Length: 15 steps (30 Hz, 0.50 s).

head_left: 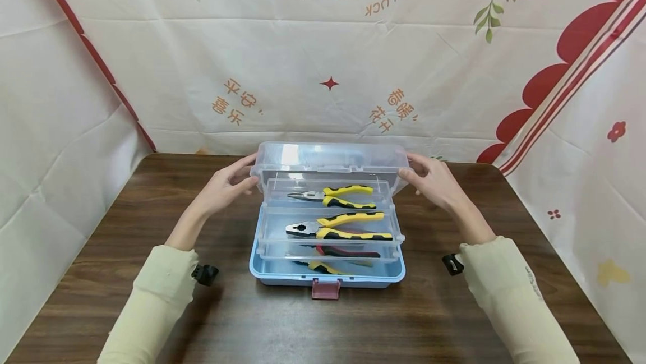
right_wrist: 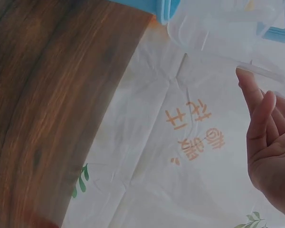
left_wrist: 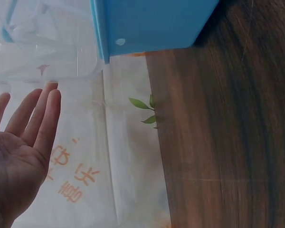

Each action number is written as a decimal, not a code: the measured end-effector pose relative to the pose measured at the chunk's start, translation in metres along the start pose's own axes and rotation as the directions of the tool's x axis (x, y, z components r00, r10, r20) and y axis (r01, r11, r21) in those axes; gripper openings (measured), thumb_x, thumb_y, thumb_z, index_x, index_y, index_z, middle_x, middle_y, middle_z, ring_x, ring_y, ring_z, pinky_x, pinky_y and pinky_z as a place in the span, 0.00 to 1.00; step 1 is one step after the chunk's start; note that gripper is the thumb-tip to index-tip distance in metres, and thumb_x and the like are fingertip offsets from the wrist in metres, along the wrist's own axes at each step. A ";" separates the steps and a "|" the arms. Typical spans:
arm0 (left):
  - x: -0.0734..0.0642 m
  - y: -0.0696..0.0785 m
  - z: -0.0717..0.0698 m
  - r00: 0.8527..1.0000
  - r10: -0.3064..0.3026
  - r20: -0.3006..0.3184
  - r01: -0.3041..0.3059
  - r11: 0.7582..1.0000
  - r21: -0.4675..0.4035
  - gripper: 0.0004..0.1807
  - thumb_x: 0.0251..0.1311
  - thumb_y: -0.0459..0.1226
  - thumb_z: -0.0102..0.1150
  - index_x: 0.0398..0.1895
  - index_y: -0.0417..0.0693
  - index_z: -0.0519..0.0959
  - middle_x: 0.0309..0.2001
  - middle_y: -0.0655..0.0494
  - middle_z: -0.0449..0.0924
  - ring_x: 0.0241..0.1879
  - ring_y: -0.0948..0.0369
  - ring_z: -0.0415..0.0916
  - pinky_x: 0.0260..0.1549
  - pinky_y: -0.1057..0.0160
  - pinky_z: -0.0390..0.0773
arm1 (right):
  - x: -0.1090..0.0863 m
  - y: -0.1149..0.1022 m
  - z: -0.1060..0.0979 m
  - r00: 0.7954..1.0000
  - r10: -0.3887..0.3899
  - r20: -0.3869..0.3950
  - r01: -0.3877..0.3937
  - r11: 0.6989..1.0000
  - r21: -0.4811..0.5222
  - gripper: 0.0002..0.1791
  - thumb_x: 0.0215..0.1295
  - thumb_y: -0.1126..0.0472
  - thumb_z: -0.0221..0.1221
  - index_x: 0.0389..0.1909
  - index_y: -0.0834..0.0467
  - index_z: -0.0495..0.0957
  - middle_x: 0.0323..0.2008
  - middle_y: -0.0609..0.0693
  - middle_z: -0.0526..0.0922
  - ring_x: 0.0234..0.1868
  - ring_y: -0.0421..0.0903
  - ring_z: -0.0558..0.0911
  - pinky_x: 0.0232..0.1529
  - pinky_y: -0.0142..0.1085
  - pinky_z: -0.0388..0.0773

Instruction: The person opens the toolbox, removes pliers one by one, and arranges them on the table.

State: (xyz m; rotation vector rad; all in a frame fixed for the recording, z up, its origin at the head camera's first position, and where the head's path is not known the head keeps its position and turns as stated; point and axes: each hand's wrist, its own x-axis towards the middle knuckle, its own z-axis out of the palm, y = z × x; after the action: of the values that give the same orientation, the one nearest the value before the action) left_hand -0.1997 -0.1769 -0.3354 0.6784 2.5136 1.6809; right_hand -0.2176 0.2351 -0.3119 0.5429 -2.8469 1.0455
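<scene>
A light-blue toolbox (head_left: pixel 328 281) stands on the table, its clear lid (head_left: pixel 333 156) raised at the back and its clear trays folded out in steps. Long-nose pliers (head_left: pixel 335 190) with yellow-black handles lie in the upper tray, combination pliers (head_left: pixel 353 236) in the lower one. Through the plastic below show a red-black handle (head_left: pixel 348 252) and a yellow-black handle (head_left: pixel 320 267). My left hand (head_left: pixel 219 185) is at the lid's left side, its extended fingertips (left_wrist: pixel 52 95) right at the edge. At the opposite side, my right hand (head_left: pixel 438 183) touches the lid's edge with a fingertip (right_wrist: pixel 244 73).
A pinkish latch (head_left: pixel 325 290) hangs from the toolbox's front rim. The dark wooden table (head_left: pixel 323 330) ends at a printed white cloth (head_left: pixel 323 50) behind the box, with cloth at both sides. Black straps (head_left: pixel 205 275) show beside both sleeve cuffs.
</scene>
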 end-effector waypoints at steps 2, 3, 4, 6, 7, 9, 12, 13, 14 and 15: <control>0.001 0.007 0.002 1.000 -0.001 -0.015 0.001 1.000 0.007 0.28 0.61 0.33 0.49 0.65 0.43 0.56 0.54 0.37 0.66 0.44 0.45 0.71 0.35 0.53 0.75 | 0.004 0.000 0.000 1.000 0.010 -0.014 -0.010 1.000 -0.015 0.33 0.63 0.44 0.46 0.60 0.64 0.62 0.46 0.64 0.74 0.26 0.50 0.76 0.25 0.39 0.74; 0.001 0.007 0.003 1.000 -0.001 -0.021 0.001 1.000 0.009 0.28 0.61 0.34 0.49 0.65 0.43 0.56 0.55 0.38 0.66 0.44 0.46 0.72 0.35 0.53 0.75 | 0.006 0.000 0.001 1.000 0.015 -0.023 -0.016 1.000 -0.015 0.33 0.63 0.43 0.46 0.60 0.63 0.62 0.44 0.64 0.75 0.24 0.49 0.76 0.25 0.40 0.73; 0.003 0.007 0.003 1.000 0.000 -0.028 0.001 1.000 0.008 0.28 0.62 0.33 0.49 0.65 0.43 0.56 0.56 0.38 0.65 0.45 0.46 0.71 0.35 0.52 0.75 | 0.008 0.000 0.002 0.999 0.021 -0.033 -0.021 1.000 -0.012 0.34 0.63 0.42 0.45 0.60 0.64 0.62 0.43 0.64 0.76 0.24 0.49 0.76 0.25 0.40 0.73; 0.005 0.004 0.004 0.999 -0.003 -0.037 0.004 1.000 0.003 0.27 0.62 0.33 0.48 0.65 0.43 0.56 0.57 0.39 0.63 0.46 0.46 0.70 0.34 0.49 0.75 | 0.010 0.001 0.004 0.998 0.029 -0.058 -0.029 1.000 0.003 0.34 0.62 0.41 0.44 0.60 0.64 0.63 0.41 0.63 0.77 0.24 0.49 0.77 0.26 0.40 0.73; 0.007 0.001 0.005 0.999 -0.006 -0.038 0.006 1.000 -0.002 0.27 0.62 0.34 0.47 0.65 0.43 0.56 0.58 0.39 0.62 0.47 0.45 0.70 0.34 0.48 0.74 | 0.011 0.003 0.006 0.997 0.029 -0.072 -0.028 0.999 0.017 0.34 0.62 0.41 0.45 0.60 0.63 0.63 0.40 0.62 0.78 0.25 0.49 0.77 0.26 0.40 0.73; 0.010 -0.006 0.004 0.999 -0.016 -0.043 0.016 1.000 -0.001 0.27 0.63 0.36 0.47 0.65 0.45 0.56 0.58 0.40 0.62 0.47 0.45 0.70 0.34 0.47 0.74 | 0.011 0.007 0.009 0.995 0.027 -0.099 -0.021 0.998 0.057 0.32 0.63 0.43 0.46 0.59 0.62 0.65 0.39 0.61 0.78 0.25 0.48 0.77 0.26 0.39 0.74; 0.013 -0.017 0.003 0.998 -0.030 -0.048 0.031 0.999 0.015 0.27 0.63 0.39 0.47 0.65 0.50 0.56 0.57 0.42 0.64 0.45 0.47 0.72 0.32 0.47 0.74 | 0.008 0.018 0.014 0.994 0.006 -0.108 0.011 0.988 0.156 0.27 0.64 0.48 0.48 0.56 0.63 0.67 0.40 0.61 0.78 0.29 0.44 0.78 0.28 0.35 0.75; 0.014 -0.020 0.002 0.998 -0.033 -0.049 0.034 0.999 0.020 0.27 0.63 0.40 0.47 0.65 0.51 0.56 0.57 0.42 0.65 0.45 0.48 0.72 0.32 0.47 0.75 | 0.007 0.022 0.016 0.995 -0.001 -0.102 0.021 0.981 0.191 0.25 0.64 0.51 0.48 0.56 0.63 0.68 0.39 0.61 0.78 0.30 0.42 0.77 0.29 0.34 0.75; 0.015 -0.023 0.002 0.998 -0.035 -0.051 0.037 0.999 0.025 0.27 0.63 0.41 0.48 0.65 0.52 0.57 0.56 0.43 0.66 0.44 0.49 0.73 0.31 0.47 0.75 | 0.006 0.027 0.018 0.996 -0.009 -0.093 0.030 0.974 0.227 0.23 0.65 0.53 0.49 0.55 0.64 0.68 0.40 0.61 0.77 0.31 0.41 0.77 0.30 0.33 0.76; 0.016 -0.025 0.002 0.998 -0.036 -0.053 0.038 0.999 0.027 0.28 0.63 0.42 0.48 0.65 0.53 0.57 0.56 0.43 0.66 0.44 0.50 0.73 0.30 0.47 0.75 | 0.005 0.031 0.020 0.996 -0.016 -0.083 0.037 0.965 0.258 0.22 0.65 0.55 0.49 0.54 0.65 0.69 0.40 0.61 0.77 0.32 0.40 0.77 0.31 0.32 0.76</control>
State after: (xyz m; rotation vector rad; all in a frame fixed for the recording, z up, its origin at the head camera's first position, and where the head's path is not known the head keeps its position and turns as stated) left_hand -0.2220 -0.1773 -0.3553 0.5935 2.5727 1.6760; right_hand -0.2315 0.2429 -0.3455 0.5404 -2.6417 1.4130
